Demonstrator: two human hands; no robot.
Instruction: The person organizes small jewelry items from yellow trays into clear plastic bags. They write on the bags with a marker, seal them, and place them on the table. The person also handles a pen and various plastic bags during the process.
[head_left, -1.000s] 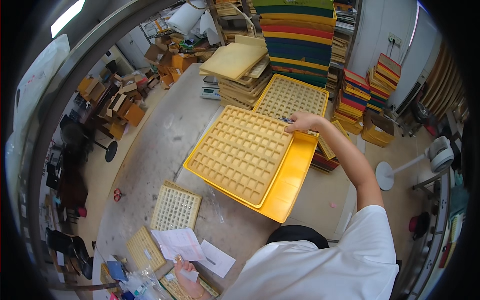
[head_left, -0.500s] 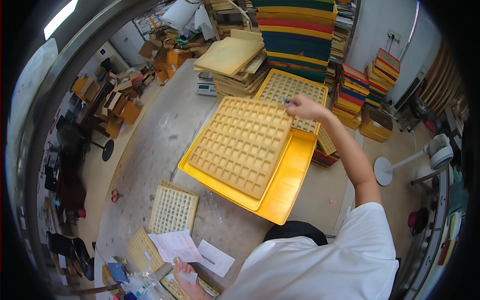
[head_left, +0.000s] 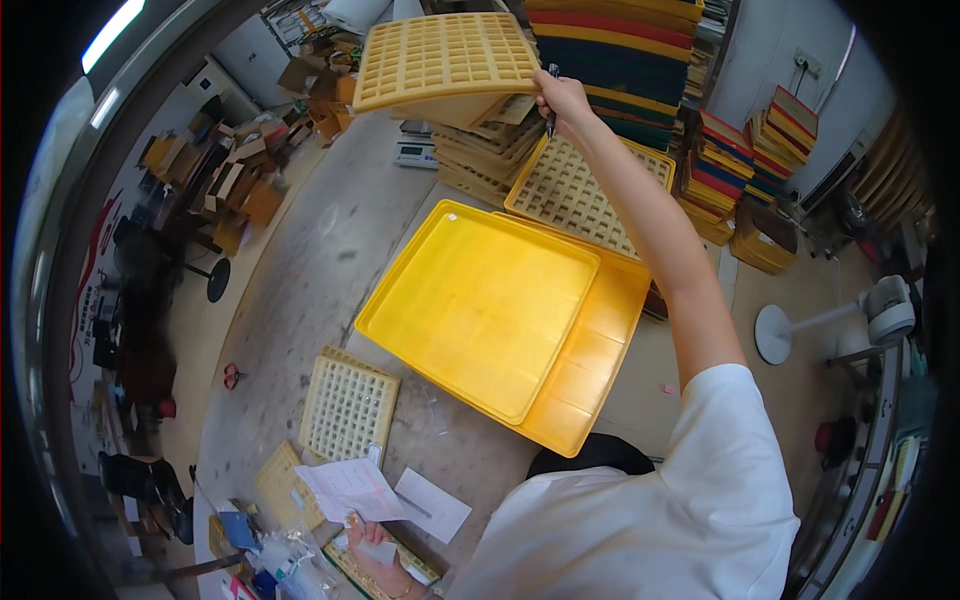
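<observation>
At the top, my right hand [head_left: 565,103] grips the right corner of a beige grid tray [head_left: 447,52] with rows of square pockets, raised over a stack of similar trays. A dark pen [head_left: 552,112] is in that same hand. Below lies an empty yellow plastic tray [head_left: 480,310], resting on another yellow tray [head_left: 585,380] that shows at its right side. At the bottom, my left hand [head_left: 385,570] is closed with a printed paper sheet [head_left: 352,488] at its fingertips and a small white slip [head_left: 378,551] against it.
Near my left hand lie a beige pocket tray [head_left: 348,408] with small pieces, another paper [head_left: 433,505] and plastic bags [head_left: 290,562]. Red-handled scissors [head_left: 232,376] lie at the table's left. A tall stack of coloured trays [head_left: 610,60] stands behind, a scale [head_left: 414,152] beside beige trays.
My right hand has lifted the beige grid tray up and away from the yellow tray, uncovering its bare inside. My left hand has stayed nearly in place with the papers.
</observation>
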